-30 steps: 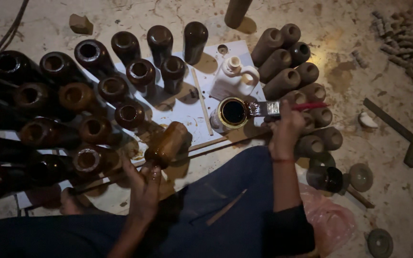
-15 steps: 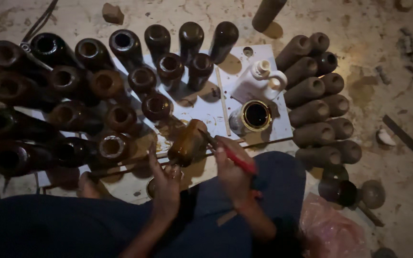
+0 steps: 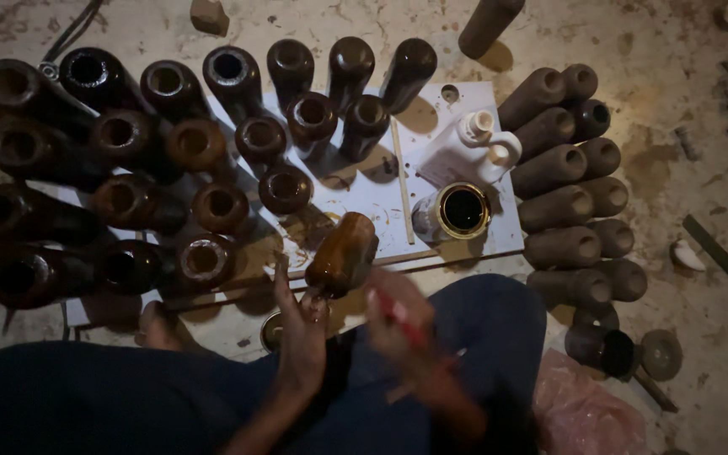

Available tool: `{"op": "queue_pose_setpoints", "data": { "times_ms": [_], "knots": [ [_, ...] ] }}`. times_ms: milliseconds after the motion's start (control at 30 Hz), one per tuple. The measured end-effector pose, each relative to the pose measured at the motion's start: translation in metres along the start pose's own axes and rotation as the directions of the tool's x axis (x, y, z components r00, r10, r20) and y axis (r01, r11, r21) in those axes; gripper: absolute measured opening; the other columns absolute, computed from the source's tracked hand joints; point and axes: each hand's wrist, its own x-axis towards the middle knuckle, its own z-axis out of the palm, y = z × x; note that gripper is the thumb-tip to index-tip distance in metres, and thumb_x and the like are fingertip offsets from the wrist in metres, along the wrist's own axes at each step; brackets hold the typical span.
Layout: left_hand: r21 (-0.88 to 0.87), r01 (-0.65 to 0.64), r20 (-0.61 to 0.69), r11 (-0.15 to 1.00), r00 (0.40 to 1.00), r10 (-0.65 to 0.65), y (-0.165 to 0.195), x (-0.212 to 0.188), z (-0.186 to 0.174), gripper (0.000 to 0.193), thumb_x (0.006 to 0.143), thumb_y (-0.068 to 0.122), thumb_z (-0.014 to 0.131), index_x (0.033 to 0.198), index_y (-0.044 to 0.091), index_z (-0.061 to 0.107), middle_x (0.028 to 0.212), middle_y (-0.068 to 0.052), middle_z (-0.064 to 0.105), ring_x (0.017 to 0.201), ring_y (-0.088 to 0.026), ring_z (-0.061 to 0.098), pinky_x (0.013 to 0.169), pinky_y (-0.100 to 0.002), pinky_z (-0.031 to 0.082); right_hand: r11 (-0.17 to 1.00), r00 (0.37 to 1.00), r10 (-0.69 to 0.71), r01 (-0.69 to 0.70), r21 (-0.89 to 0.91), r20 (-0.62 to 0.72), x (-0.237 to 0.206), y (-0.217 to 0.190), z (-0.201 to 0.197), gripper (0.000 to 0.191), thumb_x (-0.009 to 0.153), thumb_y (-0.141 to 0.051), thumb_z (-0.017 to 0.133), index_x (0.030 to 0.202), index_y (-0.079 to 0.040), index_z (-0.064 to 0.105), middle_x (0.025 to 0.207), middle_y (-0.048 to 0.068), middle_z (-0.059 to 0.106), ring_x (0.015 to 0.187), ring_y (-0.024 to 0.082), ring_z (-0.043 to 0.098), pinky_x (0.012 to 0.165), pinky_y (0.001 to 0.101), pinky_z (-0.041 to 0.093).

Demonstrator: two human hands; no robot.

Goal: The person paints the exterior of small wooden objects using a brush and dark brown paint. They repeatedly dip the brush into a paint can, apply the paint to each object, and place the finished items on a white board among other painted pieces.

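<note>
Two bare hands work over a white board laid on the floor, in front of a person sitting in dark blue trousers. The left hand grips the narrow lower end of a glossy brown wooden piece, holding it tilted up and away from the body, just above the near edge of the board. The right hand is blurred; it is clenched round a red-handled brush, close beside the left hand and just below the brown piece. Whether the brush tip touches the wood cannot be told.

On the board, right of the brown piece, stands an open tin with a brass-coloured rim and dark liquid inside. Just behind it a white plastic bottle lies at a slant. To the left, many dark, shiny vase-shaped pieces stand upright in close rows, mouths up. To the right, a stack of dull, unpainted pieces lies on its side on the floor. A pink plastic bag sits by the person's right knee.
</note>
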Motion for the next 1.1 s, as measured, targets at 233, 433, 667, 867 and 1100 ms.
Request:
{"op": "queue_pose_setpoints", "data": {
  "times_ms": [233,433,667,867,1100],
  "knots": [
    [-0.018,-0.053,0.003,0.998,0.999,0.054,0.004,-0.001,0.0,0.093,0.104,0.054,0.045,0.163,0.004,-0.007,0.172,-0.026,0.003,0.155,-0.043,0.025,0.123,-0.053,0.027,0.913,0.947,0.262,-0.18,0.367,-0.186,0.002,-0.039,-0.017,0.019,0.095,-0.005,0.059,0.106,0.006,0.071,0.105,0.02,0.074,0.092,0.032,0.076,0.081,0.0361,0.061],
    [0.11,-0.104,0.008,0.989,0.995,0.103,0.009,0.0,0.002,0.088,0.104,0.048,0.04,0.164,0.004,-0.007,0.172,-0.028,0.0,0.156,-0.04,0.019,0.122,-0.051,0.026,0.926,0.981,0.159,-0.111,0.36,-0.108,0.015,-0.043,-0.027,0.018,0.094,-0.005,0.058,0.103,0.003,0.072,0.103,0.018,0.075,0.089,0.03,0.076,0.079,0.0349,0.061],
    [0.1,-0.121,-0.038,0.988,0.991,0.126,0.012,0.002,0.003,0.084,0.106,0.045,0.043,0.163,0.0,0.001,0.171,-0.025,0.011,0.157,-0.036,0.017,0.125,-0.046,0.018,0.914,0.977,0.21,-0.186,0.36,-0.029,0.012,-0.04,-0.033,0.02,0.095,-0.009,0.062,0.108,0.003,0.071,0.101,0.018,0.075,0.09,0.03,0.075,0.079,0.0356,0.06],
    [0.086,-0.098,-0.024,0.991,0.995,0.1,0.011,-0.002,0.003,0.085,0.105,0.043,0.045,0.164,0.002,0.0,0.172,-0.023,0.01,0.153,-0.035,0.024,0.123,-0.046,0.024,0.904,0.928,0.359,-0.319,0.285,-0.099,0.051,-0.015,-0.031,0.022,0.096,-0.009,0.06,0.109,0.002,0.072,0.102,0.016,0.076,0.09,0.026,0.076,0.079,0.0346,0.061],
    [-0.056,-0.006,0.035,0.998,0.999,0.008,0.004,-0.003,0.004,0.093,0.101,0.047,0.048,0.164,0.01,-0.008,0.158,-0.026,0.033,0.137,-0.034,0.05,0.113,-0.047,0.038,0.822,0.889,0.457,-0.412,0.393,-0.022,0.025,-0.01,-0.019,0.02,0.095,-0.01,0.063,0.107,0.003,0.072,0.104,0.017,0.076,0.096,0.028,0.076,0.084,0.035,0.061]
  ]
}}
